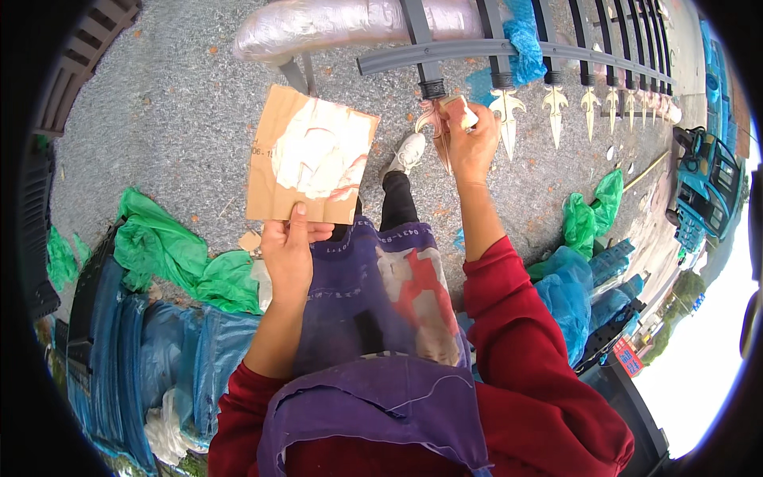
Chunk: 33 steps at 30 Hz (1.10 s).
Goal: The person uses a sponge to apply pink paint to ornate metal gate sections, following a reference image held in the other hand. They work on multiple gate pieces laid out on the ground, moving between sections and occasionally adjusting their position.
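My left hand [288,253] grips the lower edge of a flat square of cardboard [306,205], thumb on top. A pale, shiny paint patch [314,151] with reddish smears covers much of its face. My right hand [475,145] pinches a small cream and reddish sponge [458,113] against or very close to the first spearhead finial [430,121] of a dark metal fence panel [445,52]. That finial looks reddish and is partly hidden by the hand. Beside it, another finial [507,119] is pale gold, as are several further along the row.
A plastic-wrapped roll [326,30] lies behind the panel, and blue film [524,44] hangs on a bar. Green plastic sheets [171,246] and blue-wrapped bundles [199,342] lie at left; more wrapped bundles [568,294] are at right. A blue-green truck [710,179] stands far right.
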### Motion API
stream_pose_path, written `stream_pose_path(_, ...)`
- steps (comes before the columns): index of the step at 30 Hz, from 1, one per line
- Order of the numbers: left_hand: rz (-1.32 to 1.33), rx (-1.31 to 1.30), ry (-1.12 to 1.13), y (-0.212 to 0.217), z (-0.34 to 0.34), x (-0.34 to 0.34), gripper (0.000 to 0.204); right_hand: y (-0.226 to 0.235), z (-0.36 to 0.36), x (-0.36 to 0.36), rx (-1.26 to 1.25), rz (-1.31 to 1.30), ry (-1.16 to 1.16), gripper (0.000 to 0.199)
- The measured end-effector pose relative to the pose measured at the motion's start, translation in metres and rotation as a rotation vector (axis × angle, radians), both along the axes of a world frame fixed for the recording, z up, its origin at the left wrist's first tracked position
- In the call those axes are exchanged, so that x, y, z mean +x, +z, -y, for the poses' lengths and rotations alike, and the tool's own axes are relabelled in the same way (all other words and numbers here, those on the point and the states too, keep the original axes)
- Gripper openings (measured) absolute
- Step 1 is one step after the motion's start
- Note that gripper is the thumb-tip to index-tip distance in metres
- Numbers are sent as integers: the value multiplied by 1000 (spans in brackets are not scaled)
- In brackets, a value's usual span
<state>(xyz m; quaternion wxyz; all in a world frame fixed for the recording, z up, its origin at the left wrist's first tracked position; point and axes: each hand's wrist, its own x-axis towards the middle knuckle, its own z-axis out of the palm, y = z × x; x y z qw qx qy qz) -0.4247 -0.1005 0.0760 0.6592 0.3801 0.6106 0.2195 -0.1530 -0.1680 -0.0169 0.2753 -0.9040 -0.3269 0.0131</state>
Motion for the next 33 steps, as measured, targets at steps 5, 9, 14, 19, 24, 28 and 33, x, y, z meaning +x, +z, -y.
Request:
stream_pose_path(5,-23,-20,-23,-4,1,-6,28,6,1,-10,106,-43,62,21)
stream_pose_path(9,-20,-13,-21,-3,0,-4,29,1,7,19,-40,-97,-61,20)
stream_pose_path(14,0,-20,-38,-3,0,-2,29,19,9,18,-110,-15,255,22)
stream_pose_path(19,7,-28,-36,1,6,4,28,17,31,41,-150,-57,-17,20)
stream_pose_path(24,18,-24,-48,2,10,11,26,7,30,35,-113,-47,132,22)
stream_pose_path(28,34,-46,-64,0,14,9,27,20,45,31,146,-487,-97,23)
stream_pose_path(33,81,-57,-87,-3,18,27,26,66,42,-40,243,-737,5,28)
